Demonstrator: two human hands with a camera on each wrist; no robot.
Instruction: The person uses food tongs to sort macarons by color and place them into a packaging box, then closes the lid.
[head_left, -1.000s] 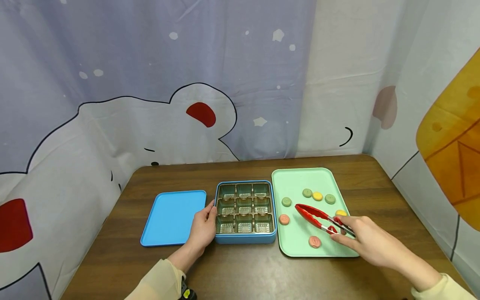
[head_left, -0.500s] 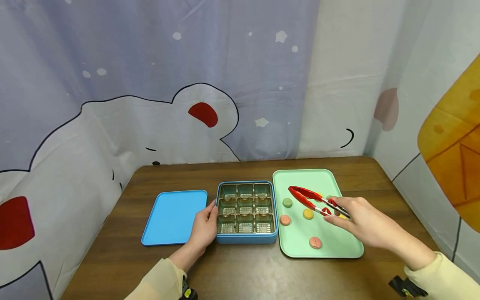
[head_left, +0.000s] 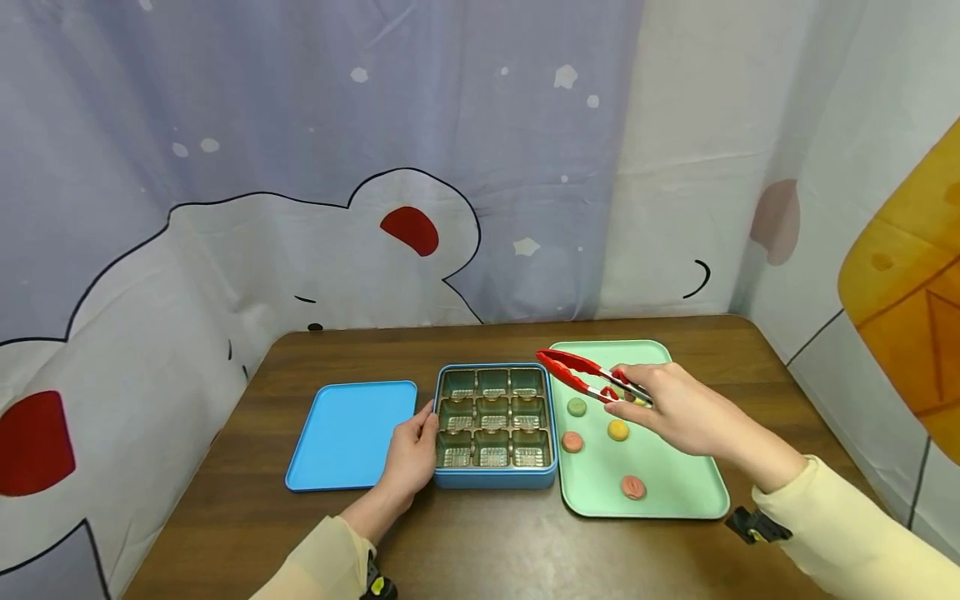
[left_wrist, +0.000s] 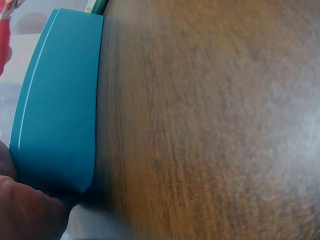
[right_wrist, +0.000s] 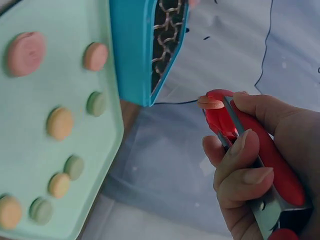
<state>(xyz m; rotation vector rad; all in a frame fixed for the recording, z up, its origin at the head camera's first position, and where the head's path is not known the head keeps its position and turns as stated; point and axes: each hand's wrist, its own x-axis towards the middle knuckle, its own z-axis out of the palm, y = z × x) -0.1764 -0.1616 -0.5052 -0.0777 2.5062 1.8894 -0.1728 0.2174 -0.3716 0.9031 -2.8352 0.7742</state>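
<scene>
My right hand (head_left: 678, 408) grips red-and-steel tongs (head_left: 553, 362), whose tips are over the back right corner of the blue box (head_left: 495, 478). In the right wrist view, an orange-pink macaron (right_wrist: 210, 103) is pinched between the tong tips. The box holds a clear plastic insert with rows of square compartments. My left hand (head_left: 408, 454) holds the box at its left side, fingers along the wall and thumb near the rim. Several green, yellow and pink macarons, among them a yellow one (head_left: 618, 430), lie on the pale green tray (head_left: 675, 492); my right hand hides some in the head view.
A flat blue lid (head_left: 352, 437) lies on the brown wooden table (head_left: 480, 542), left of the box. The tray stands close against the box's right side. A printed curtain (head_left: 525, 167) hangs behind the table and along its sides.
My right hand has lifted the tongs off the tray and carried them left and back toward the box. My left hand keeps its hold on the box.
</scene>
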